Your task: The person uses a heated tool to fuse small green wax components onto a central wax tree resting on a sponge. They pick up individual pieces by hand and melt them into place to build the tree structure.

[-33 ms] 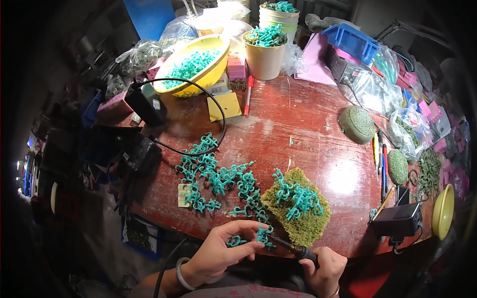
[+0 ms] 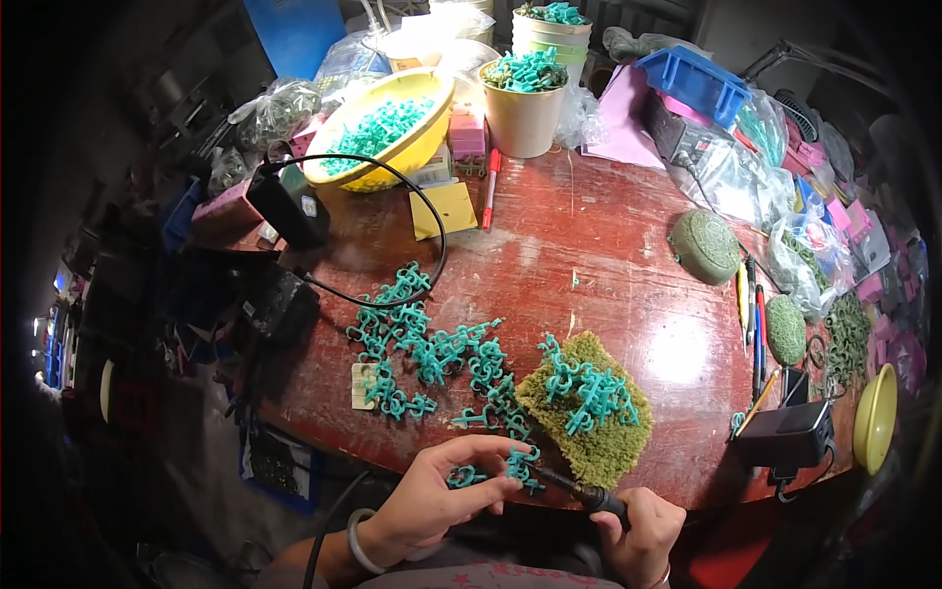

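Observation:
My left hand [image 2: 446,496] pinches a small teal ring-shaped piece [image 2: 523,461] between thumb and fingertips, just in front of the table's near edge. Another teal ring piece [image 2: 465,477] shows by the same hand. My right hand [image 2: 643,535] is wrapped round the black handle of a soldering-iron-like tool [image 2: 594,497]. Its thin tip points left and reaches the held piece; whether it touches cannot be made out. Just beyond lies a mossy green sponge-like pad [image 2: 608,456] with several teal ring pieces [image 2: 589,393] on it. More teal ring pieces [image 2: 432,358] are strewn to its left.
At the back stand a tilted yellow bowl [image 2: 432,108] and a cream bucket [image 2: 525,128], both filled with teal pieces. A black cable [image 2: 444,236] loops over the left side. Pens [image 2: 758,324], green round blocks [image 2: 706,245] and a black box [image 2: 785,434] lie at the right.

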Demonstrator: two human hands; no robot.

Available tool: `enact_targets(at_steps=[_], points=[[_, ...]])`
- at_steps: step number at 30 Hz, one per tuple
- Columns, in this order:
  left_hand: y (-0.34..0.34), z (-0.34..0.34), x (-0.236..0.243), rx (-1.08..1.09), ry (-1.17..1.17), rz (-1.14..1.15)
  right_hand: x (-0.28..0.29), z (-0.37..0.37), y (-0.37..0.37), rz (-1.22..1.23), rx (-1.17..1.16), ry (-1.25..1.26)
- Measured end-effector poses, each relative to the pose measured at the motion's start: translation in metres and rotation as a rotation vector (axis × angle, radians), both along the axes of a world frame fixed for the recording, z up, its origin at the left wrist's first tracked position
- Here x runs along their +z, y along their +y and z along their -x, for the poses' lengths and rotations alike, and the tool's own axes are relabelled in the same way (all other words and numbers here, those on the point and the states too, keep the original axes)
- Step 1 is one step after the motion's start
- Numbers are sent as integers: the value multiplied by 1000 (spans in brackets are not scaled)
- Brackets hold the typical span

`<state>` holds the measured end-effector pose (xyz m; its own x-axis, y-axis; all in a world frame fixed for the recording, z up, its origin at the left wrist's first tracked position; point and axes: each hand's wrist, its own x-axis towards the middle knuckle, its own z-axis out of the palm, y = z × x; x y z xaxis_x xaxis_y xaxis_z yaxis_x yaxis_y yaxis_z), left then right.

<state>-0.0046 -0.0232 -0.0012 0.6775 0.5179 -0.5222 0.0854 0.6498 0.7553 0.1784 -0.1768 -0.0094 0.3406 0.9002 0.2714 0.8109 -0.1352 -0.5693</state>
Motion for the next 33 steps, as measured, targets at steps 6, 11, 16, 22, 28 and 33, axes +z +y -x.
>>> enact_targets(at_steps=[6, 11, 16, 22, 28, 33], points=[[0, 0, 1, -6, -4, -2, 0, 0, -1, -6, 2, -3], [0, 1, -4, -1, -14, 2, -2, 0, -2, 46, 7, 3], [0, -3, -2, 24, -24, 13, 5, -13, -21, -69, -99, 45], [0, -1, -1, 19, -20, 9, 7, -24, -32, 123, -184, -275], [-1, -1, -2, 25, -28, 16, 2, -22, -34, 48, -208, -224], [-2, -1, -6, 61, -47, 12, -11, -26, -38, 73, -208, -260]])
